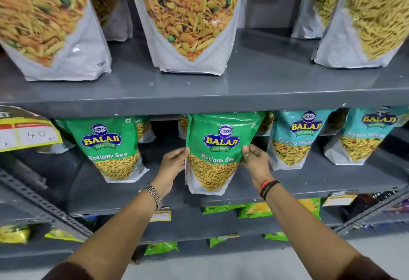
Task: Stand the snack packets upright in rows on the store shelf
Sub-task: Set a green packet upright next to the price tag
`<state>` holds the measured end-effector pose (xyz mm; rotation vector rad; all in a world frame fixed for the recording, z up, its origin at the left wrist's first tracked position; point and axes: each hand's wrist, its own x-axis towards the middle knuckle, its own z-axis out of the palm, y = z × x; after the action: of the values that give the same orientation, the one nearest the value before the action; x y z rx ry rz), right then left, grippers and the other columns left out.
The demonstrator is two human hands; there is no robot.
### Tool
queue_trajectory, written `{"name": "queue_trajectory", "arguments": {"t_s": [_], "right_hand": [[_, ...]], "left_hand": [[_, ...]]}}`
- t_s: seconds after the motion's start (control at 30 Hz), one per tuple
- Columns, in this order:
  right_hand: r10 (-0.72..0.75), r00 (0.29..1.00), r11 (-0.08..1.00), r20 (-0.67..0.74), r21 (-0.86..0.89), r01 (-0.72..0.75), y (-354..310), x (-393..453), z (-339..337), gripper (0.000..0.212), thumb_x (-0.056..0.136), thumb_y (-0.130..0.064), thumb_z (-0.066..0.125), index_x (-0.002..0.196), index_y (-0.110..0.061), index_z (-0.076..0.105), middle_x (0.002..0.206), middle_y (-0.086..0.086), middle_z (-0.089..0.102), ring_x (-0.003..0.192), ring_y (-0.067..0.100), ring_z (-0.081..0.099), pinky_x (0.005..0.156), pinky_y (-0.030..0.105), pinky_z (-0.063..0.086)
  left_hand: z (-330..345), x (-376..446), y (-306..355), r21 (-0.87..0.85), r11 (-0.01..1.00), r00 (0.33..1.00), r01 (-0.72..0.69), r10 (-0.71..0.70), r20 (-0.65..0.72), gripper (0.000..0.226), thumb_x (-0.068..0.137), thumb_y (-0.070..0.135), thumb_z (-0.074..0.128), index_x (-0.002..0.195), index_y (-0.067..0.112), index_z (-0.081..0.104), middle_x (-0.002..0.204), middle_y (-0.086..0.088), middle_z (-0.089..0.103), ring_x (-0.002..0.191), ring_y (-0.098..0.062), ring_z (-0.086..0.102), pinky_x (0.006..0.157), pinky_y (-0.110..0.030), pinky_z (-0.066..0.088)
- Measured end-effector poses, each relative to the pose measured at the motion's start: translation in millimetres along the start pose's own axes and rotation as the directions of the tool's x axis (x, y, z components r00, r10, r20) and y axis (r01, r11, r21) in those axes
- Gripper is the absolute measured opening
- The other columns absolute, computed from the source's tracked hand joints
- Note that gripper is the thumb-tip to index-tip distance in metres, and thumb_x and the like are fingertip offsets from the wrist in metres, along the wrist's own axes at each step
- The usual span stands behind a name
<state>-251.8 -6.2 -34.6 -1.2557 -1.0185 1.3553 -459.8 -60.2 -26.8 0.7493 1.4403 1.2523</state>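
Observation:
A green Ratlami Sev packet (218, 147) stands upright at the middle of the grey shelf (298, 182), near its front edge. My left hand (174, 162) grips its left side and my right hand (254, 158) grips its right side. A second green Ratlami Sev packet (110, 147) stands upright to the left. Two teal Khatta Mitha packets (296, 140) (365, 138) stand upright to the right. More packets sit behind in the shadow, partly hidden.
The upper shelf (243, 94) holds large mixture and sev bags (188, 20). A yellow price tag (26, 133) hangs at the left. Lower shelves carry green and yellow packets (254, 210). A perforated metal upright (44, 204) slants across the lower left.

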Motion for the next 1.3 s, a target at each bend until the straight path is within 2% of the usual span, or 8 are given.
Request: {"name": "queue_trajectory", "arguments": {"t_s": [0.2,0.37,0.53,0.7,0.83,0.97,1.1,1.3], "right_hand": [[-0.115,0.993,0.991,-0.018,-0.073,0.114,-1,46,32,0.025,0.092,-0.01,0.044,0.074,-0.02,0.059,0.091,0.01,0.063,0.089,0.021,0.054,0.082,0.04,0.044],[-0.137,0.99,0.981,-0.024,-0.141,0.132,5,64,43,0.027,0.092,-0.011,0.045,0.07,-0.02,0.056,0.077,-0.003,0.061,0.073,0.01,0.052,0.073,0.034,0.041],[-0.184,0.983,0.918,-0.001,-0.356,0.171,15,65,32,0.021,0.087,-0.028,0.054,0.087,-0.01,0.065,0.092,0.012,0.071,0.085,0.021,0.063,0.082,0.043,0.051],[0.009,0.994,0.859,-0.104,-0.508,-0.061,40,42,11,0.015,0.082,-0.015,0.054,0.075,-0.009,0.065,0.077,0.016,0.068,0.073,0.03,0.063,0.08,0.049,0.056],[0.219,0.976,0.819,0.022,-0.548,-0.171,56,10,29,0.034,0.078,0.001,0.042,0.057,-0.017,0.06,0.06,0.003,0.061,0.058,0.021,0.058,0.057,0.027,0.052],[0.302,0.93,0.851,0.208,-0.499,-0.165,61,-14,82,0.029,0.085,0.003,0.041,0.073,-0.014,0.061,0.075,0.004,0.064,0.063,0.012,0.06,0.059,0.018,0.053],[0.321,0.89,0.897,0.325,-0.406,-0.175,62,-25,150,0.026,0.089,0.003,0.043,0.109,0.0,0.06,0.094,0.014,0.067,0.067,0.01,0.058,0.057,0.016,0.049],[0.363,0.83,0.93,0.424,-0.222,-0.293,58,-40,229,0.051,0.09,0.001,0.042,0.14,-0.009,0.035,0.111,0.011,0.051,0.099,0.019,0.049,0.077,0.029,0.047]], "left_hand": [[-5,18,10,-0.064,0.997,0.99,-0.037,0.027,-0.138,0.036,0.088,0.022,0.059,0.119,0.005,0.061,0.124,-0.011,0.064,0.111,-0.021,0.061,0.105,-0.038,0.044],[-9,39,6,-0.054,0.999,0.988,0.005,-0.014,-0.152,0.043,0.089,0.017,0.057,0.128,0.0,0.053,0.128,-0.015,0.06,0.115,-0.026,0.059,0.102,-0.039,0.045],[-22,39,-5,-0.057,0.997,0.992,0.05,-0.056,-0.116,0.044,0.092,0.017,0.052,0.134,0.003,0.049,0.129,-0.014,0.058,0.122,-0.025,0.054,0.106,-0.038,0.041],[-64,21,-33,-0.034,0.988,0.982,0.152,-0.155,-0.104,0.043,0.098,0.018,0.039,0.138,0.004,0.042,0.142,-0.016,0.049,0.131,-0.031,0.047,0.107,-0.037,0.038],[-105,5,-48,-0.097,0.984,0.95,0.15,-0.17,-0.261,0.036,0.096,0.017,0.044,0.126,0.001,0.052,0.121,-0.017,0.063,0.114,-0.034,0.059,0.097,-0.038,0.046],[-150,-1,-50,-0.171,0.979,0.857,0.114,-0.183,-0.481,0.02,0.092,0.021,0.051,0.099,0.005,0.06,0.081,-0.008,0.063,0.063,-0.012,0.064,0.071,-0.026,0.05],[-185,-1,-36,-0.177,0.984,0.784,0.005,-0.114,-0.611,0.026,0.094,0.032,0.045,0.098,0.011,0.059,0.097,-0.007,0.061,0.073,-0.015,0.057,0.064,-0.023,0.043],[-210,3,-7,-0.193,0.975,0.906,0.11,-0.178,-0.384,0.078,0.086,0.068,0.015,0.148,0.022,0.025,0.155,-0.004,0.03,0.132,-0.037,0.042,0.107,-0.046,0.034]]}}
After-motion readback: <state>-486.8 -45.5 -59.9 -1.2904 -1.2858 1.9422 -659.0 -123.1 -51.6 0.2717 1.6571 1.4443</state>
